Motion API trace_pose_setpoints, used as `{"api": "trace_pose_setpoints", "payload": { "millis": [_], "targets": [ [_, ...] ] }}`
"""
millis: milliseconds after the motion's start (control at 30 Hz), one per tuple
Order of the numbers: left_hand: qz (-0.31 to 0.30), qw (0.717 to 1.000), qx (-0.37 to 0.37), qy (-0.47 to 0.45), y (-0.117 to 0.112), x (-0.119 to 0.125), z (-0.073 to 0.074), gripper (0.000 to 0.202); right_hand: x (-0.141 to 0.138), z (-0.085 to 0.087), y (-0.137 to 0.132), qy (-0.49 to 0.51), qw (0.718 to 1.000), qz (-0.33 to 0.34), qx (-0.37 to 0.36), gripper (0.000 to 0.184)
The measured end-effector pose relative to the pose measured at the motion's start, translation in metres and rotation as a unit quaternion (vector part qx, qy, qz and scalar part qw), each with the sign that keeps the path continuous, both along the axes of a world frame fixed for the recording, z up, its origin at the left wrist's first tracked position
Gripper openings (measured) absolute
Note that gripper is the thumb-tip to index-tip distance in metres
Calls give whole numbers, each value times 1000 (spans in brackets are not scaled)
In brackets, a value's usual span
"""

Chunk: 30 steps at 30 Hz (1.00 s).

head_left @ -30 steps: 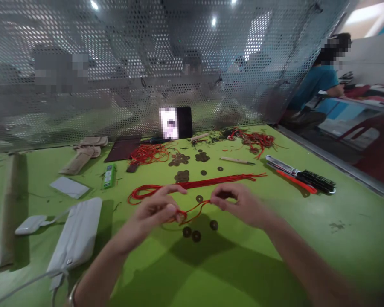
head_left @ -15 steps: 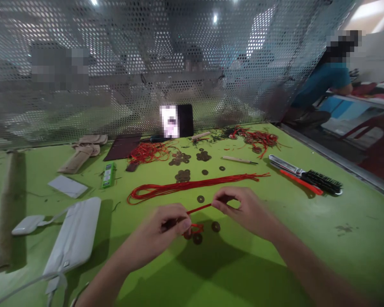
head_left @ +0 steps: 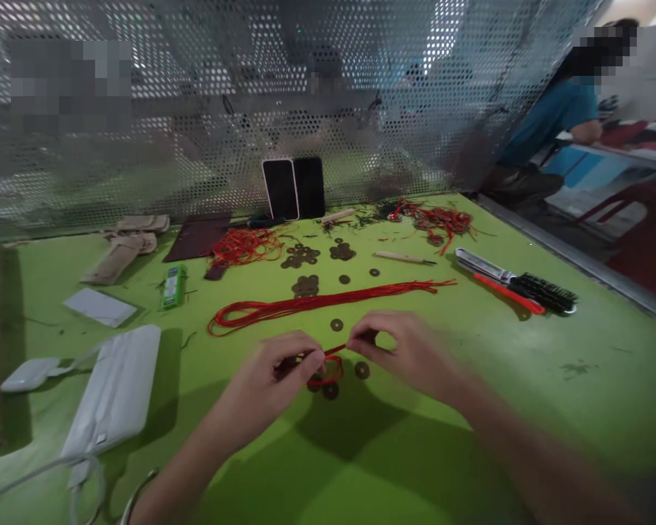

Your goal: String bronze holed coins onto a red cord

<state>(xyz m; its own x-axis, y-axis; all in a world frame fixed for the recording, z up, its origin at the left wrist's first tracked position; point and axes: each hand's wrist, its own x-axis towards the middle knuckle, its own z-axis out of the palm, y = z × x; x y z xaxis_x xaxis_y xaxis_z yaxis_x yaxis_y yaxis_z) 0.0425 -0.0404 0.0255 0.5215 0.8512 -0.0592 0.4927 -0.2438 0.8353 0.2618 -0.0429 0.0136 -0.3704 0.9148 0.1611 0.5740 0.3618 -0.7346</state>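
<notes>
Over the green table point(head_left: 393, 452), my left hand point(head_left: 276, 375) pinches one end of a short red cord point(head_left: 328, 368) that curls into a small loop. My right hand point(head_left: 401, 350) pinches the other end of that cord, a little to the right. Under and around the loop lie a few round coins point(head_left: 361, 370) with holes. A long bundle of red cords point(head_left: 317, 302) lies stretched out just beyond both hands.
Farther back lie coin piles point(head_left: 300, 257), tangled red cords point(head_left: 243, 246), two dark phones point(head_left: 294, 187) against a perforated metal screen, a brush point(head_left: 544, 293) and a wooden-handled tool point(head_left: 401, 257). White pouch point(head_left: 114, 390) and green packet point(head_left: 173, 286) at left. A person in blue point(head_left: 552, 120) sits far right.
My hands have come closer together and the red cord between them has shortened into a small loop. The view has shifted slightly down.
</notes>
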Motion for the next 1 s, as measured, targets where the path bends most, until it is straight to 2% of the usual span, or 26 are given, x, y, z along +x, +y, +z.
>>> {"api": "trace_pose_setpoints", "payload": {
  "millis": [100,200,300,500,733,900,1000],
  "targets": [
    [22,999,24,-2,2,-4,0,35,14,2,5,-55,998,-14,-25,18],
    [39,998,49,-13,4,-8,0,34,22,-3,5,-139,988,35,-62,10],
    [50,997,56,-34,4,-10,1,34,23,-13,3,-173,979,81,-75,15],
    [53,996,42,-57,3,-10,1,32,16,-27,3,-170,978,80,-89,8],
    [38,998,28,-46,1,-9,1,34,14,-21,4,-181,972,76,-126,11],
    [31,998,32,-34,1,-7,-1,33,15,-19,7,-132,978,71,-142,6],
    [29,998,44,-24,1,-6,-2,33,16,-23,12,-56,981,64,-173,7]
  ]
}}
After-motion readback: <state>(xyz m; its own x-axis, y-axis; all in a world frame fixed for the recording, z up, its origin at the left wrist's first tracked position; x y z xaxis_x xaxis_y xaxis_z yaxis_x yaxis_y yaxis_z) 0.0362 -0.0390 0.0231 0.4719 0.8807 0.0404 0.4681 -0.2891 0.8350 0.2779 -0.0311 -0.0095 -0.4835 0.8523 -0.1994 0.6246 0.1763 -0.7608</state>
